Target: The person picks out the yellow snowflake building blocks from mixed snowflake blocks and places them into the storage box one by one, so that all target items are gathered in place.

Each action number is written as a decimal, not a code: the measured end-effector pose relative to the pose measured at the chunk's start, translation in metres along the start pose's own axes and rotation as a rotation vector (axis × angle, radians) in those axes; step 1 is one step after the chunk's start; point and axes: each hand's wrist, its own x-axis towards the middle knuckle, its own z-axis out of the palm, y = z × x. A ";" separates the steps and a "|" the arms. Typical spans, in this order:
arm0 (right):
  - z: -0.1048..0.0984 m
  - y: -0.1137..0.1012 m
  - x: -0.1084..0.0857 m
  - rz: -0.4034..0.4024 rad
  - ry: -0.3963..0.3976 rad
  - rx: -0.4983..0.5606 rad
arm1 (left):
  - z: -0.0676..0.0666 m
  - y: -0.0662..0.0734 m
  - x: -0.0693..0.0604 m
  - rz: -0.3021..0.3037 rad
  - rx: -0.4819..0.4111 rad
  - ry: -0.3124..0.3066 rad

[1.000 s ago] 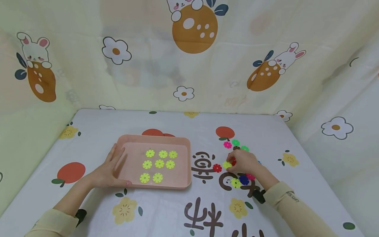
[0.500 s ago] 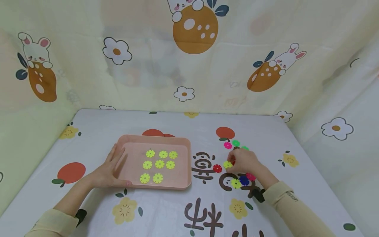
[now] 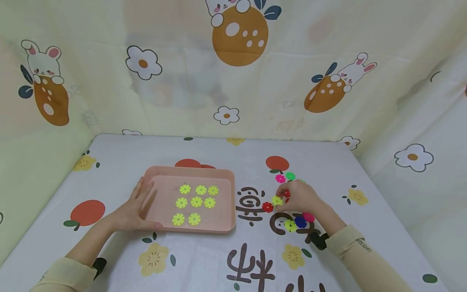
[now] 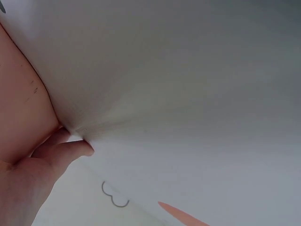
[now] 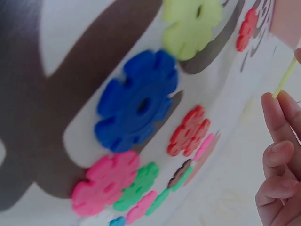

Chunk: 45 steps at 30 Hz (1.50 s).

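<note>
A pink rectangular tray (image 3: pixel 157 202) holds several yellow-green snowflake discs (image 3: pixel 196 202), laid flat in rough rows. My left hand (image 3: pixel 129 213) rests against the tray's left side, fingers extended along the rim and thumb at the near edge. To the right of the tray, my right hand (image 3: pixel 300 196) pinches another yellow-green snowflake disc (image 3: pixel 277 200) between thumb and fingertips. In the right wrist view this pinched disc (image 5: pixel 284 77) appears edge-on, off the cloth. Under and around that hand lie loose discs, including a red one (image 3: pixel 268 207) and a blue one (image 3: pixel 300 222).
More loose discs lie on the printed cloth (image 3: pixel 204 259): a yellow-green disc (image 3: pixel 290 225), a pink disc (image 3: pixel 308 217) and a green disc (image 3: pixel 290 176). A brown one (image 5: pixel 180 174) shows in the right wrist view. A patterned curtain (image 3: pixel 182 93) hangs behind the table.
My right hand has lifted slightly and shifted a little left with the yellow-green disc, uncovering more of a red disc beneath it. The left hand and tray have stayed still.
</note>
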 end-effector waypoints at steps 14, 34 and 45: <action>-0.005 -0.033 0.005 -0.094 0.023 0.113 | 0.001 -0.002 0.001 -0.004 -0.005 0.000; 0.015 -0.093 0.030 -0.238 -0.054 0.200 | 0.003 -0.005 0.001 -0.008 0.002 -0.002; 0.030 -0.130 0.046 -0.256 -0.134 0.210 | 0.001 -0.003 0.000 0.003 0.003 0.003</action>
